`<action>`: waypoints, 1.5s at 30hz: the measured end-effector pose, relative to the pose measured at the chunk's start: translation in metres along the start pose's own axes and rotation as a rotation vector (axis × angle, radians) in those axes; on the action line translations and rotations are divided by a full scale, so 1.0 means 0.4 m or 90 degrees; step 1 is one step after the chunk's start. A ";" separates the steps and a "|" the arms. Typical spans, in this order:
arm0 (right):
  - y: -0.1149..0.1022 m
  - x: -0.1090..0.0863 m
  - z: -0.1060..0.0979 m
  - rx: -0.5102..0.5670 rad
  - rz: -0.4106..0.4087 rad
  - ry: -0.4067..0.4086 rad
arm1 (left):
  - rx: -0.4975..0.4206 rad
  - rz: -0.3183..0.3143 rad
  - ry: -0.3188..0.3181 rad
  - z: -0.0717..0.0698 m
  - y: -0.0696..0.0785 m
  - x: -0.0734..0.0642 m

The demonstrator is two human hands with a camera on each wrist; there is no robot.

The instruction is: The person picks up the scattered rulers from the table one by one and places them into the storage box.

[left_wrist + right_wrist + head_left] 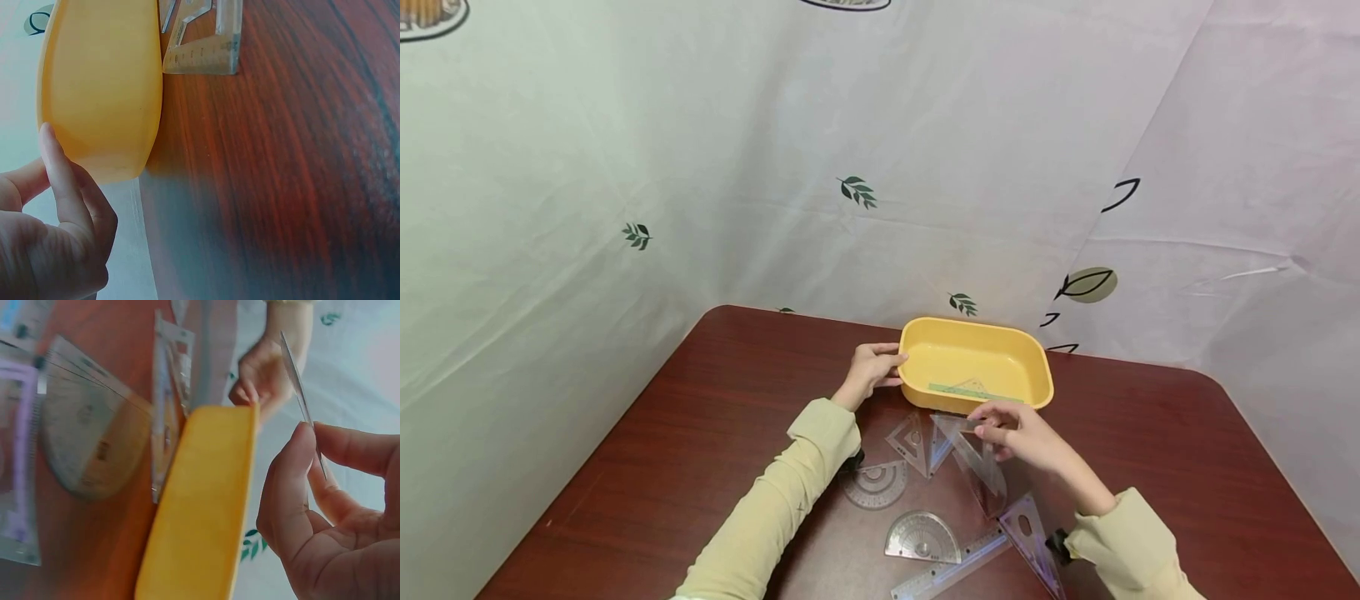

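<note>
Yellow tray [962, 342], long axis running sideways

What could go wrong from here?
The thin clear piece is pinched only by the right hand's fingertips, so it might slip. The left hand steadies the yellow tray at just one end, so a bump might swing it. The purple-tinted set square lies against the ruler's end; lifting either could drag the other.
</note>
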State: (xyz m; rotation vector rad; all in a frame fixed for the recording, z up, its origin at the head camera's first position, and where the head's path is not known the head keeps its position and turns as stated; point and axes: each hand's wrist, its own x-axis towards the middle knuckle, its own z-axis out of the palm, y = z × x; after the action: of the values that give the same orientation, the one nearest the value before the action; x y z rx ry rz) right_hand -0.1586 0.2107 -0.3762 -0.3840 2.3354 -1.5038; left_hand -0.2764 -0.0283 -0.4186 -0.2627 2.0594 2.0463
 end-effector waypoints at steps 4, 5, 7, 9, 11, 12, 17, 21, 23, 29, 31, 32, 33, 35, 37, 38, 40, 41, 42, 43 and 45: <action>-0.015 0.013 -0.019 0.001 -0.001 0.027 | -0.006 -0.004 -0.001 0.001 0.000 -0.003; -0.019 0.017 -0.024 -0.004 -0.001 0.034 | -0.008 -0.006 -0.002 0.002 0.001 -0.004; -0.027 0.027 -0.034 -0.016 -0.002 0.043 | -0.010 -0.008 -0.003 0.002 0.001 -0.004; -0.033 0.039 -0.045 -0.029 0.001 0.048 | -0.011 -0.009 -0.001 0.002 0.000 -0.004; -0.039 0.050 -0.056 -0.041 0.007 0.053 | -0.011 -0.009 0.001 0.001 0.000 -0.004; -0.042 0.056 -0.060 -0.045 0.008 0.054 | -0.011 -0.010 0.001 0.000 0.000 -0.004; -0.048 0.088 -0.079 -0.059 0.020 0.076 | -0.010 -0.008 0.000 -0.001 0.000 -0.004; -0.046 0.109 -0.084 -0.048 0.040 0.099 | -0.005 -0.004 0.000 -0.002 -0.001 -0.005; -0.046 0.117 -0.085 -0.042 0.049 0.108 | -0.006 -0.005 0.000 -0.002 -0.001 -0.005; -0.032 0.144 -0.096 -0.002 0.082 0.125 | -0.008 -0.007 0.001 -0.001 -0.003 -0.001; -0.026 0.151 -0.101 0.013 0.088 0.122 | -0.005 -0.006 0.001 -0.002 -0.003 -0.001; -0.023 0.155 -0.104 0.023 0.090 0.122 | -0.004 -0.006 0.001 -0.002 -0.003 -0.001; -0.020 0.158 -0.106 0.031 0.091 0.123 | -0.003 -0.007 0.000 -0.002 -0.003 -0.001; -0.015 0.164 -0.112 0.058 0.082 0.129 | -0.002 -0.007 -0.001 -0.002 -0.002 -0.001; -0.009 0.172 -0.117 0.093 0.068 0.127 | -0.001 -0.008 -0.003 -0.003 -0.001 -0.002; -0.007 0.176 -0.118 0.121 0.069 0.128 | -0.001 -0.008 -0.003 -0.002 0.000 -0.002; -0.004 0.184 -0.120 0.183 0.067 0.125 | 0.000 -0.007 -0.002 -0.002 0.002 -0.002; -0.002 0.187 -0.120 0.201 0.073 0.125 | 0.000 -0.006 -0.002 -0.001 0.002 -0.002; 0.001 0.190 -0.121 0.226 0.078 0.129 | 0.000 -0.006 -0.001 -0.001 0.003 -0.003; 0.004 0.193 -0.122 0.248 0.084 0.136 | -0.001 -0.006 -0.001 -0.001 0.003 -0.003; 0.010 0.197 -0.123 0.274 0.093 0.151 | -0.001 -0.004 0.000 -0.001 0.004 -0.003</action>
State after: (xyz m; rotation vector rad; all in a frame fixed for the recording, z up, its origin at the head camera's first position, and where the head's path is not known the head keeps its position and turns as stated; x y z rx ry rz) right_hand -0.2507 0.2214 -0.3715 0.0774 2.0633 -2.0010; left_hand -0.2758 -0.0289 -0.4169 -0.2697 2.0539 2.0451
